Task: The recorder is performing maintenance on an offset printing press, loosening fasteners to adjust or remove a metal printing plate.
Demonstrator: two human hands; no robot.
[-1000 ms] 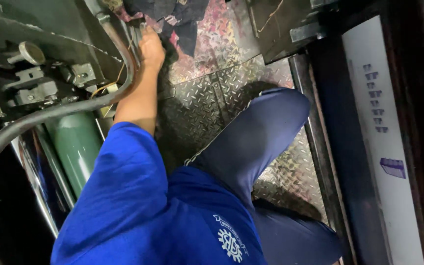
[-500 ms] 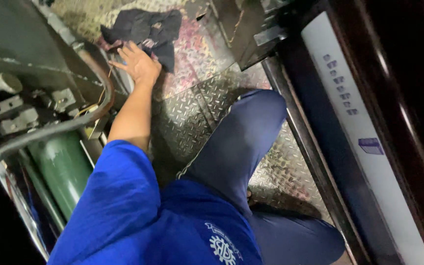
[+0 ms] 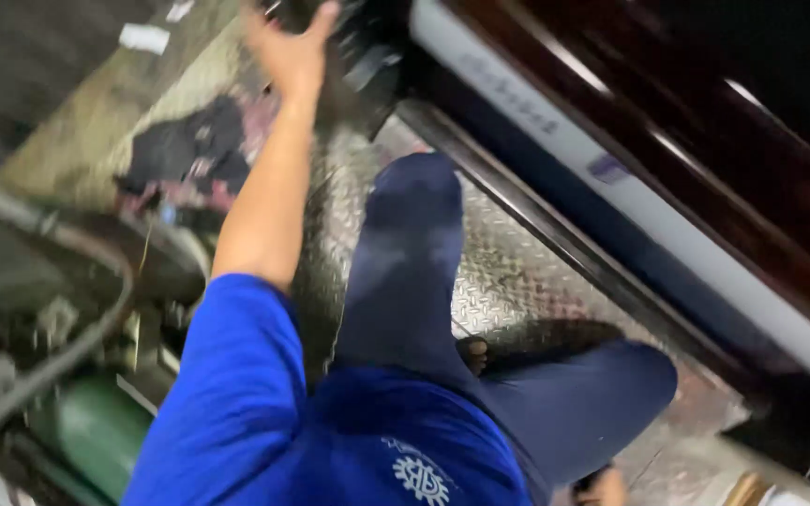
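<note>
My left arm in a blue sleeve stretches forward. My left hand [image 3: 288, 52] is up at the top of the view with its fingers spread and nothing in it, right beside a dark metal box [image 3: 363, 47]; blur hides whether they touch. A dark rag [image 3: 189, 150] lies on the floor to the left of my forearm. My legs in navy trousers [image 3: 405, 272] are folded on the chequered metal floor plate [image 3: 517, 281]. A small skin-coloured patch at the bottom edge may be my right hand [image 3: 602, 487]; its fingers are hidden.
Machinery with a grey hose [image 3: 58, 356] and a green cylinder [image 3: 96, 426] crowds the left side. A dark rail and a white panel [image 3: 611, 178] run diagonally along the right. A sandalled foot [image 3: 472, 354] rests between my legs.
My left hand has lifted off the floor beside the dark rag and moved forward and right to the dark box. The view has swung and blurred.
</note>
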